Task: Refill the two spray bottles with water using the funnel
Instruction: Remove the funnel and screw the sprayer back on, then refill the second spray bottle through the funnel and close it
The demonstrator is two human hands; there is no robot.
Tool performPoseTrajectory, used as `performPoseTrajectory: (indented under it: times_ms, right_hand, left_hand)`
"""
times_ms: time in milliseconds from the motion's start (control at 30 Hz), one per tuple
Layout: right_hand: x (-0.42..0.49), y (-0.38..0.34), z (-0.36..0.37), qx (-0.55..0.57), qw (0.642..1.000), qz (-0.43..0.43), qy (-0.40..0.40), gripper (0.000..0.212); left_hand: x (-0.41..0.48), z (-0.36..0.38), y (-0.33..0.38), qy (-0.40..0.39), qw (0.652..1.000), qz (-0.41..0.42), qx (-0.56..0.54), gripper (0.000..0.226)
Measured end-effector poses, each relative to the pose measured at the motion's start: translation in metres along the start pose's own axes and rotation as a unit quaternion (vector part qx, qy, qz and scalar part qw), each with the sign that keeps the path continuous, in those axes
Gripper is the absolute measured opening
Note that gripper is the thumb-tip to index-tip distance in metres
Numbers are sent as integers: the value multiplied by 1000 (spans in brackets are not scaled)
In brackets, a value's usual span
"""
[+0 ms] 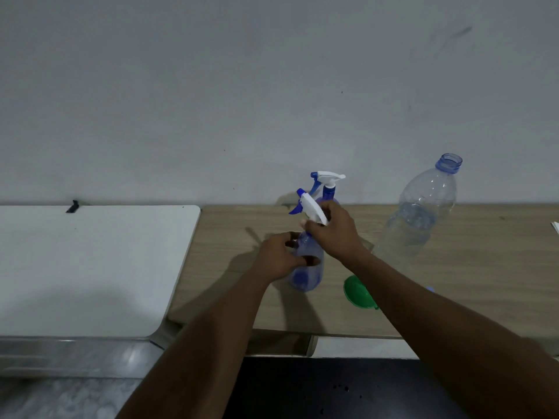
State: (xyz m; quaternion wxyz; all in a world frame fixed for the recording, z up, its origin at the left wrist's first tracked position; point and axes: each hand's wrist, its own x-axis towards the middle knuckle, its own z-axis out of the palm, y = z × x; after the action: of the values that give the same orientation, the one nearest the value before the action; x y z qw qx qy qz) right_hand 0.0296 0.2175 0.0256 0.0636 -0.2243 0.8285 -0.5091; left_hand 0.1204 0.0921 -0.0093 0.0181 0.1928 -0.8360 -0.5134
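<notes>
Centre of frame, on wooden table (453,297): near spray bottle (305,267), translucent blue body, white trigger head (313,208). Left hand (279,257) wrapped around body; right hand (334,229) clasps head. Second spray bottle (328,184) just behind. Green funnel (357,293) lower right, partly under right forearm.

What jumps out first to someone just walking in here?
Two hands meet mid-table: the left hand grips a blue spray bottle while the right hand holds its white trigger head. To the right stands a tall uncapped water bottle; a green funnel lies nearer.
</notes>
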Motion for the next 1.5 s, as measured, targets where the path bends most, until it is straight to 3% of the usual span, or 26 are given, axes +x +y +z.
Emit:
performPoseTrajectory:
  times_ms: [67, 167, 267, 433, 633, 1500]
  right_hand:
    - [-2, 3, 3, 115, 992, 58, 4, 27]
    - [-10, 7, 9, 268, 951, 153, -9, 10]
    - [-20, 19, 18, 360, 897, 251, -43, 23]
    - [-32, 36, 36, 347, 888, 299, -34, 52]
    - [-40, 37, 47, 311, 891, 330, -8, 65]
    - [-40, 42, 49, 273, 910, 313, -14, 47]
  left_hand:
    - [1, -7, 5, -44, 999, -11, 14, 64]
    - [-3, -12, 10, -141, 989, -31, 33, 54]
    - [-11, -14, 8, -200, 975, -60, 72, 49]
    - [-27, -14, -2, -243, 960, -94, 100, 56]
    - [-34, -13, -14, -246, 956, -132, 88, 58]
    - [-33, -12, -10, -270, 948, -146, 81, 46]
